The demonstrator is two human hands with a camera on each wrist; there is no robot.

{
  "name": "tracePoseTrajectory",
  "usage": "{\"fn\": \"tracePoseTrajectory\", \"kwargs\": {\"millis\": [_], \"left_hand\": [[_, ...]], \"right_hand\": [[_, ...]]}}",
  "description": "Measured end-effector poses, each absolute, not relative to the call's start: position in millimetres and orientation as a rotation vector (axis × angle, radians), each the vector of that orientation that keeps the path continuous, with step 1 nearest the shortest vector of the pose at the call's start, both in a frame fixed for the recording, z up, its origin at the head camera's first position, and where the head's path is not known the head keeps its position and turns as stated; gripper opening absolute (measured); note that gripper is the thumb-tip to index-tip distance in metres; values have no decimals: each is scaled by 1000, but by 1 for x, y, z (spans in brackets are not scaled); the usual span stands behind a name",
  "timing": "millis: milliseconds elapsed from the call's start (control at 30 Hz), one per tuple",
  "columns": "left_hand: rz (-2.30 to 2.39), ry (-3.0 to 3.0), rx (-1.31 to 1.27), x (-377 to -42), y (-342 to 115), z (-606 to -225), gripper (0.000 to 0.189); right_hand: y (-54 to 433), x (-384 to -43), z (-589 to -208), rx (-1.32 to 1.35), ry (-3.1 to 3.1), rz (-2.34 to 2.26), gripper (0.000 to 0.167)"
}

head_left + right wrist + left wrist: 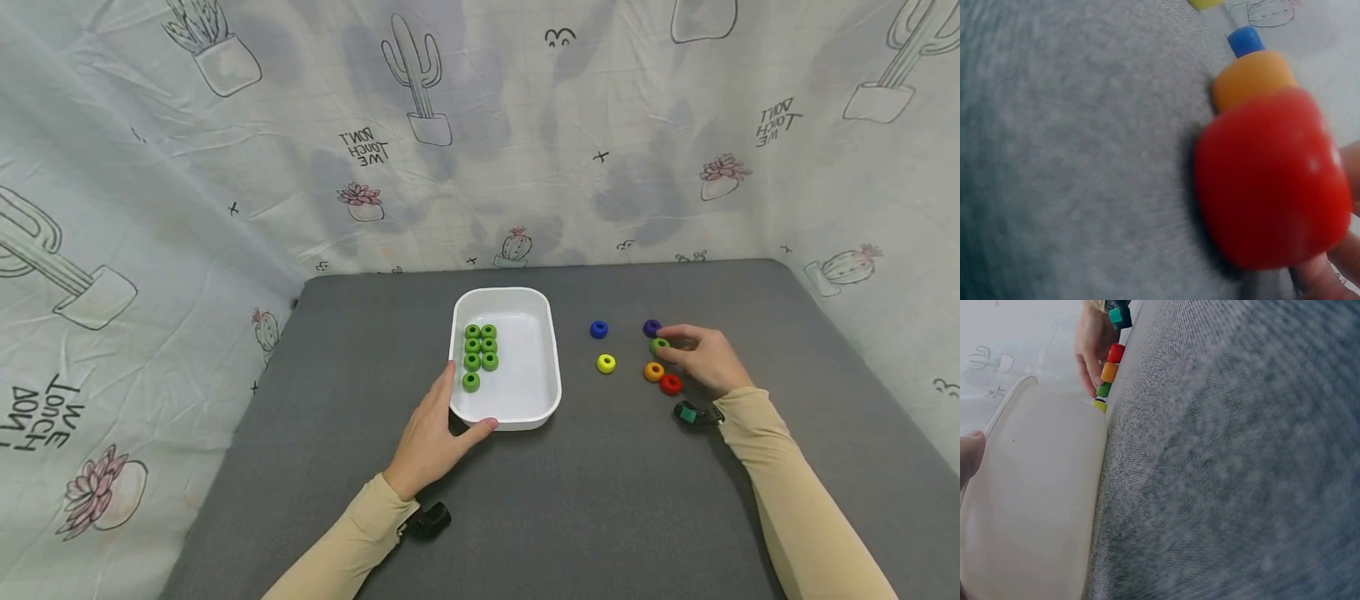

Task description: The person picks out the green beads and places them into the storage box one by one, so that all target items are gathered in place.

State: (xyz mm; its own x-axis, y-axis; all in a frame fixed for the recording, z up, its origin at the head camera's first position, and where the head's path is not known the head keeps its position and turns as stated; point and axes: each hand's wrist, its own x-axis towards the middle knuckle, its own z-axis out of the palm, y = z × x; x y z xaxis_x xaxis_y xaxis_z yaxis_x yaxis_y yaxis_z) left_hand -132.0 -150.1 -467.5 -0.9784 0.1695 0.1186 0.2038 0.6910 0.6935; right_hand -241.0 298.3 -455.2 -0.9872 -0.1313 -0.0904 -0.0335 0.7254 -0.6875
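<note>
A white tray holds several green beads lined up in two columns along its left side. My left hand rests on the tray's front left corner, fingers along the left side and thumb at the front rim. To the right, my right hand pinches a green bead between thumb and forefinger. A purple bead sits just behind that bead. In front of it are an orange bead and a red bead, which looms large in the right wrist view.
Between the tray and the right hand lie a blue bead and a yellow bead. Everything stands on a grey table cover. A patterned white cloth hangs behind the table and at the sides.
</note>
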Motion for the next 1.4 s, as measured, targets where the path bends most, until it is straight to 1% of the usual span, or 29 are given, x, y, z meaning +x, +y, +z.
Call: {"fn": "tracePoseTrajectory", "kwargs": {"millis": [200, 433, 800, 967, 1067, 1267, 1400], "left_hand": [[-1170, -2848, -323, -131, -151, -467, 111], [-1178, -2865, -307, -131, -151, -465, 112], [-1183, -2873, -306, -131, -151, -465, 111], [-1161, -2864, -319, -132, -151, -466, 112], [-1155, -2855, -335, -133, -151, -466, 112], [-1149, -2861, -335, -133, -152, -467, 112], [-1149, -2859, -340, -133, -152, -467, 111]], "right_hand": [[296, -239, -454, -123, 2786, -1158, 45], [275, -233, -436, -158, 2818, -1241, 43], [215, -217, -414, -457, 2786, -1372, 35], [187, -213, -406, -524, 2659, -1456, 31], [172, -213, -402, -557, 2628, -1455, 29], [142, -217, -394, -647, 2617, -1384, 31], [123, -223, -391, -695, 2580, -1339, 28]]}}
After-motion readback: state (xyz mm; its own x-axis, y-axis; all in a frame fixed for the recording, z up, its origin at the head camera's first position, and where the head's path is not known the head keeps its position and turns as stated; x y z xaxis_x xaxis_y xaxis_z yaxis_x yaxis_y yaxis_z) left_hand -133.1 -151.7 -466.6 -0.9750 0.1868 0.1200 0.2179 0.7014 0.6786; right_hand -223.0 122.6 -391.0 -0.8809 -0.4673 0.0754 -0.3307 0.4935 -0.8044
